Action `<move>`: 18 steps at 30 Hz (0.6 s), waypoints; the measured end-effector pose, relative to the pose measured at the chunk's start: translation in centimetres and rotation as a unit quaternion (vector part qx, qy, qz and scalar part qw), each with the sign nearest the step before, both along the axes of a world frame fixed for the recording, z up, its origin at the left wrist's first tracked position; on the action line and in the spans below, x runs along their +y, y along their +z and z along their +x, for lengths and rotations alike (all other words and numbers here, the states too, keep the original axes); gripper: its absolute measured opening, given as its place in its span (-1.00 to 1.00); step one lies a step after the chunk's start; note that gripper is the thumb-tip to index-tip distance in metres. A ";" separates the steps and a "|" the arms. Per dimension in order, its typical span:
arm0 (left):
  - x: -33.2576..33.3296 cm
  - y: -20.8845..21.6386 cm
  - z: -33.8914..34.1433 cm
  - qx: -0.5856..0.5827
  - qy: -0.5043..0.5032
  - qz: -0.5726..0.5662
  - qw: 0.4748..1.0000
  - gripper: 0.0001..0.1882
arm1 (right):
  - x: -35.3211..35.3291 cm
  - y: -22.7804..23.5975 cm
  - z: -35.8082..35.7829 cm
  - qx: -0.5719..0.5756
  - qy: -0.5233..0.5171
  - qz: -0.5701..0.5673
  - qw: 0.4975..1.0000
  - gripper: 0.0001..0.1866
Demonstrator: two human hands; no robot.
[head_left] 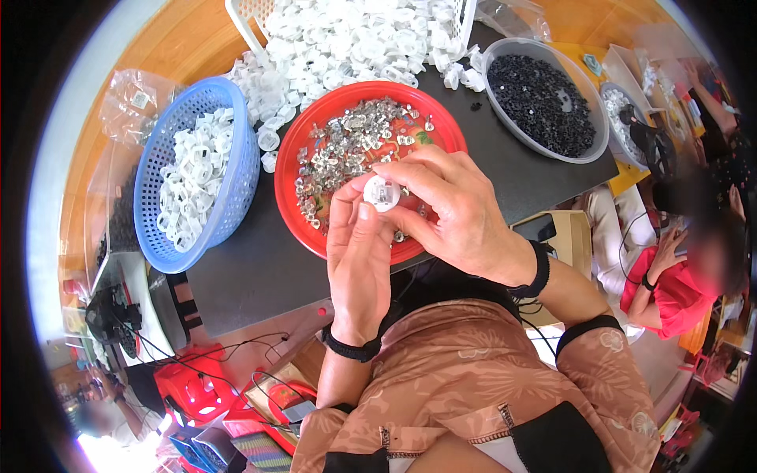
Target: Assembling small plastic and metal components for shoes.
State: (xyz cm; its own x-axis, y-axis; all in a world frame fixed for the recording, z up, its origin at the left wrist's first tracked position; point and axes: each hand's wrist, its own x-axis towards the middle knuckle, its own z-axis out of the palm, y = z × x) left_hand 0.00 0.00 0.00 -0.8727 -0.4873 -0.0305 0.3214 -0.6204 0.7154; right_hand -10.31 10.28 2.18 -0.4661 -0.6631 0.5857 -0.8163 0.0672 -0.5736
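Between my two hands is a small round white plastic part (382, 194) with a metal piece showing in its middle. My left hand (359, 248) pinches it from the left and below with thumb and fingers. From the right, my right hand (457, 206) has its forefinger and thumb curled against the part's edge; its other fingers are bent behind. Both hands are above the near part of a red round tray (285, 185), which holds many small shiny metal pieces (347, 142).
Left of the tray stands a blue perforated basket (251, 169) of white parts. A large heap of white parts (347, 43) spills from a white crate behind. A clear bowl (587, 150) of small black pieces is at right on the dark table (236, 292). Other people sit farther right.
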 end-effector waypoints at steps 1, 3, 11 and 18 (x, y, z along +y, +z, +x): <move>0.2 0.1 0.0 0.004 0.006 -0.001 1.000 -0.70 | -0.1 0.0 0.1 0.019 -0.014 -0.007 1.000 -0.53; 0.4 0.2 -0.1 0.010 0.005 0.001 1.000 -0.71 | -0.1 0.1 0.2 0.040 -0.034 -0.012 0.999 -0.53; 0.5 0.6 -0.2 -0.006 0.054 -0.007 0.998 -0.75 | -1.0 -1.2 0.8 0.084 -0.069 -0.036 0.993 -0.53; 0.2 -0.6 0.1 -0.042 0.080 -0.038 0.995 -0.68 | -1.3 -1.2 1.3 0.121 -0.100 -0.060 0.986 -0.65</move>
State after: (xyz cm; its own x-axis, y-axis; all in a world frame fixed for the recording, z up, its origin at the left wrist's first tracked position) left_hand 0.09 0.20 -0.59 -0.7791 -0.6242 -0.0574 0.3493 -0.5084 0.7871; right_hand -9.05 9.01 0.94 -0.4182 -0.4905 0.7646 -0.9073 0.1846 -0.3779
